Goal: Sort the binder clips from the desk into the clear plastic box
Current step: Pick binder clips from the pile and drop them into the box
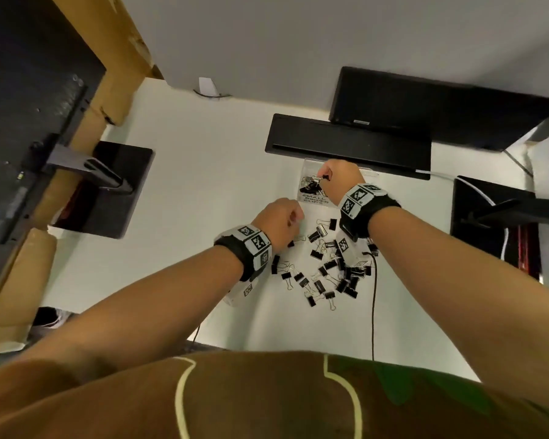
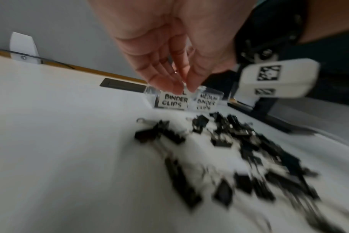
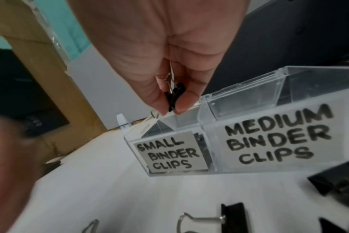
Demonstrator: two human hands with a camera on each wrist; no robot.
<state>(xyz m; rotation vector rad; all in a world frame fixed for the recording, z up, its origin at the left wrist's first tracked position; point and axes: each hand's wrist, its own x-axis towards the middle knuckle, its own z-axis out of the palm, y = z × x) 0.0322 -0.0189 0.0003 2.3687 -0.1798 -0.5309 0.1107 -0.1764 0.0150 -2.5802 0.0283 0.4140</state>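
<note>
A clear plastic box (image 1: 308, 168) stands at the back of the white desk, with compartments labelled SMALL BINDER CLIPS (image 3: 169, 152) and MEDIUM BINDER CLIPS (image 3: 273, 138). A few clips lie in the small compartment. My right hand (image 3: 169, 110) hovers over that compartment and pinches a small black binder clip (image 3: 174, 96) between thumb and fingers. Several black binder clips (image 1: 327, 264) are scattered on the desk in front of the box. My left hand (image 1: 293, 218) hangs above the pile's left edge, fingertips (image 2: 175, 89) drawn together against the thumb. No clip body shows between them, and the left wrist view is blurred.
A black monitor stand base (image 1: 108, 188) sits to the left and another (image 1: 488, 217) to the right. A black slotted tray (image 1: 346, 144) lies right behind the box. A thin black cable (image 1: 374, 296) runs from the right wrist to the desk's front edge.
</note>
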